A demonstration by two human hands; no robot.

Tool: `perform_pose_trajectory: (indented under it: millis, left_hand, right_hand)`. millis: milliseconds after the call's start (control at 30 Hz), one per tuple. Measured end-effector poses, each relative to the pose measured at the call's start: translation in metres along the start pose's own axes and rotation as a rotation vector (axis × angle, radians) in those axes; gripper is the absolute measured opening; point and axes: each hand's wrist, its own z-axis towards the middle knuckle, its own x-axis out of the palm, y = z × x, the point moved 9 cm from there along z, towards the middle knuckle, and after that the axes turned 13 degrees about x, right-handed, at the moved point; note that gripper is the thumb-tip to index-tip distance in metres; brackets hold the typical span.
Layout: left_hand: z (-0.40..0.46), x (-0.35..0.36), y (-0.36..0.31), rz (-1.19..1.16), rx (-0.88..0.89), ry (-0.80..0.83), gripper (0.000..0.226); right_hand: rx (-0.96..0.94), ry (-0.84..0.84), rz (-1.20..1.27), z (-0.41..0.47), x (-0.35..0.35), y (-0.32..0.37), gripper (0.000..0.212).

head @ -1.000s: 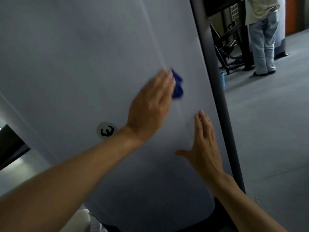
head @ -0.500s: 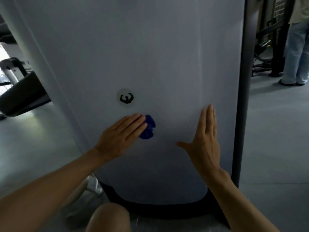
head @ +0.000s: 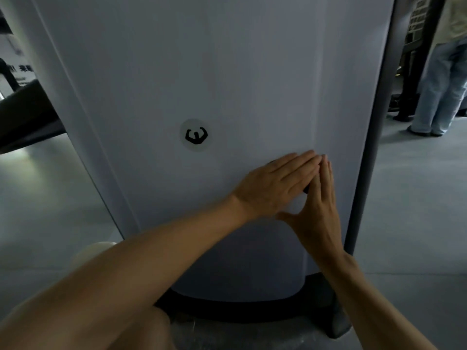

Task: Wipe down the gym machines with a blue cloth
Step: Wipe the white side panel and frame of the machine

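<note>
Both hands lie flat on the white machine panel [head: 227, 72], below and right of its round logo sticker [head: 195, 135]. The left hand [head: 275, 188] presses with straight fingers held together, the blue cloth [head: 306, 190] almost wholly hidden beneath, only a dark sliver showing. The right hand [head: 319, 208] rests beside it, fingers straight, fingertips touching the left's. A dark post [head: 376, 109] edges the panel.
</note>
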Motion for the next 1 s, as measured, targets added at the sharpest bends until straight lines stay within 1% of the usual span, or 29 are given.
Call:
perform_pose_trajectory:
  millis: [67,133,233,300,367,433,467,500,567,633,667,733,867,933,1000]
  left_hand:
    - [0.003,-0.002,0.008,0.051,-0.001,0.035,0.054]
    - [-0.023,-0.011,0.017,0.067,-0.01,0.02,0.05]
    - [-0.095,-0.038,0.043,0.096,-0.153,-0.047,0.054]
    - [-0.139,-0.053,0.062,0.147,-0.246,-0.032,0.056]
    - [-0.143,-0.052,0.077,0.12,-0.333,-0.059,0.058]
    - [-0.107,-0.046,0.079,0.054,-0.426,-0.135,0.058]
    - [-0.079,-0.042,0.073,0.028,-0.425,-0.171,0.056]
    - [-0.048,-0.036,0.064,0.014,-0.371,-0.189,0.054]
    - [0.002,-0.028,0.048,0.006,-0.246,-0.175,0.048]
    - [0.019,-0.032,0.043,0.03,-0.179,-0.146,0.047]
    - [0.012,-0.033,0.044,0.055,-0.166,-0.116,0.047]
    - [-0.024,-0.042,0.054,0.078,-0.19,-0.091,0.049]
    - [-0.125,-0.069,0.091,0.152,-0.353,-0.069,0.057]
    - [-0.12,-0.068,0.102,0.11,-0.395,-0.098,0.053]
    - [-0.073,-0.062,0.097,0.049,-0.392,-0.144,0.052]
  right_hand:
    - [-0.004,-0.007,-0.011,0.001,-0.002,-0.001,0.136]
    - [0.0,-0.005,-0.038,-0.002,0.0,-0.001,0.136]
    - [0.044,-0.026,-0.041,-0.004,0.003,-0.001,0.137]
    - [0.039,-0.038,-0.035,-0.005,0.003,0.004,0.137]
    - [0.054,-0.048,-0.044,-0.004,0.003,0.007,0.136]
    - [0.073,-0.045,-0.042,-0.007,0.006,0.006,0.135]
    - [0.071,-0.048,-0.019,-0.008,0.006,0.007,0.135]
    - [0.064,-0.049,0.004,-0.008,0.004,0.008,0.134]
    - [0.05,-0.045,0.034,-0.004,0.001,0.007,0.134]
    - [0.032,-0.049,0.033,0.0,0.0,0.005,0.133]
    - [0.032,-0.053,0.027,0.0,0.001,0.005,0.133]
    - [0.061,-0.068,0.011,-0.004,0.003,0.005,0.132]
    - [0.086,-0.087,0.008,-0.008,0.005,0.009,0.134]
    - [0.099,-0.104,-0.001,-0.005,0.004,0.01,0.135]
    - [0.086,-0.095,-0.027,-0.002,0.005,0.013,0.135]
